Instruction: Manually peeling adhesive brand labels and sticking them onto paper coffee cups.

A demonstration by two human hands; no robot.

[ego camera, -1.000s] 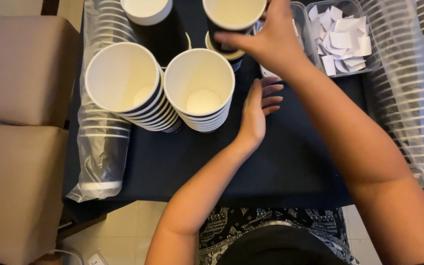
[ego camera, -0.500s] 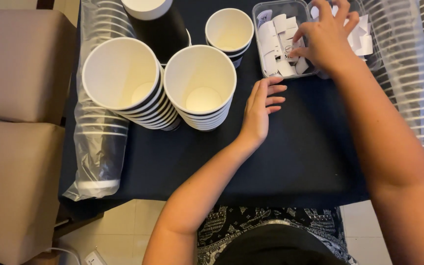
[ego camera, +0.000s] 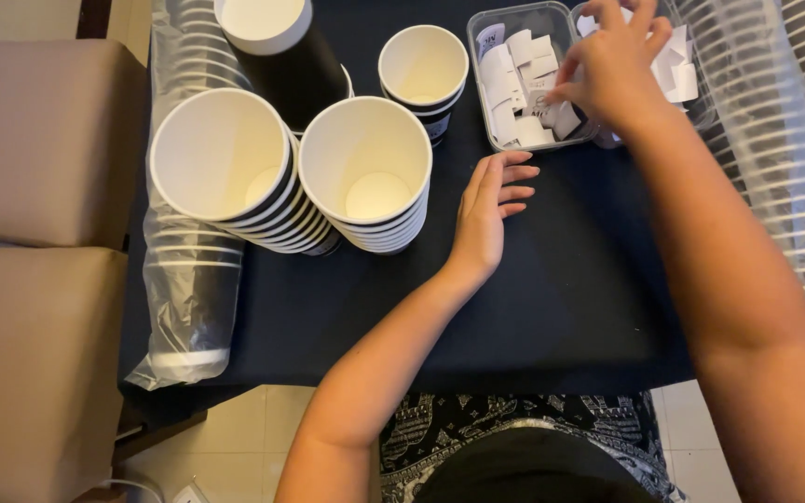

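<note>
My left hand (ego camera: 486,219) lies flat and open on the dark table (ego camera: 561,298), just right of a stack of white-lined paper cups (ego camera: 365,158). My right hand (ego camera: 612,70) reaches into a clear plastic tray (ego camera: 477,42) of white paper slips (ego camera: 519,84), its fingertips down among the slips. Whether it pinches a slip is not visible. A single paper cup (ego camera: 423,65) stands alone between the stack and the tray.
A second cup stack (ego camera: 221,154) stands left of the first, with a tall black cup stack (ego camera: 281,47) behind. Plastic sleeves of cups lie along the left (ego camera: 188,279) and right (ego camera: 775,140) table edges. Beige cushioned seats (ego camera: 30,140) are at the left.
My right hand let go of the single cup, which now stands on the table, and moved right into the tray of slips. My left hand has stayed put.
</note>
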